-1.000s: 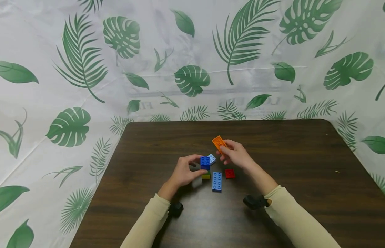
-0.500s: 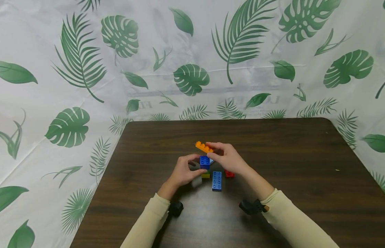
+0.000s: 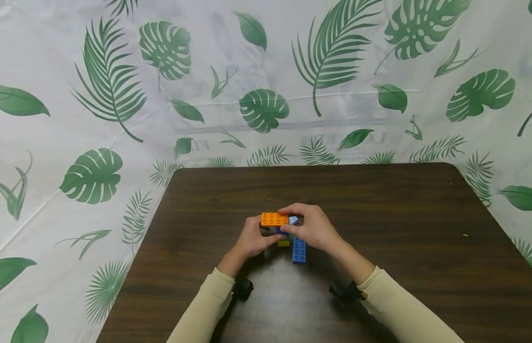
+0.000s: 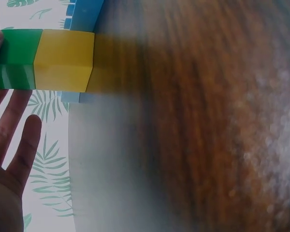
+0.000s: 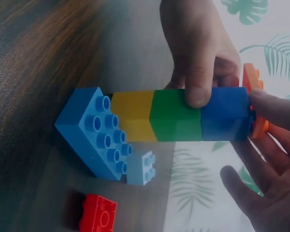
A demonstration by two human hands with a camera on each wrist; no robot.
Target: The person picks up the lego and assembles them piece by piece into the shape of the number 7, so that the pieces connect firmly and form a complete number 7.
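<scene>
A tower of toy building bricks stands upright, with a yellow brick (image 4: 64, 60) at the bottom, a green brick (image 5: 171, 116) in the middle and a dark blue brick (image 5: 225, 113) above. My left hand (image 3: 253, 238) grips this tower, its thumb pressed across the green and blue bricks. Over the top, my right hand (image 3: 316, 229) pinches a thin orange brick (image 3: 274, 219) by its right end. In the right wrist view the orange brick lies right at the blue brick's studs, some of which show. Its left end juts out past the tower in the head view.
A long light blue brick (image 3: 299, 251) lies just right of the tower. Behind it is a small pale blue brick (image 5: 137, 169). A red brick (image 5: 97, 213) lies nearby, hidden by the right hand in the head view. All rest on a dark wooden table (image 3: 398, 214).
My right hand has carried the orange brick left and down, turning it stud-side up and level over the tower. My left hand has kept its grip on the tower.
</scene>
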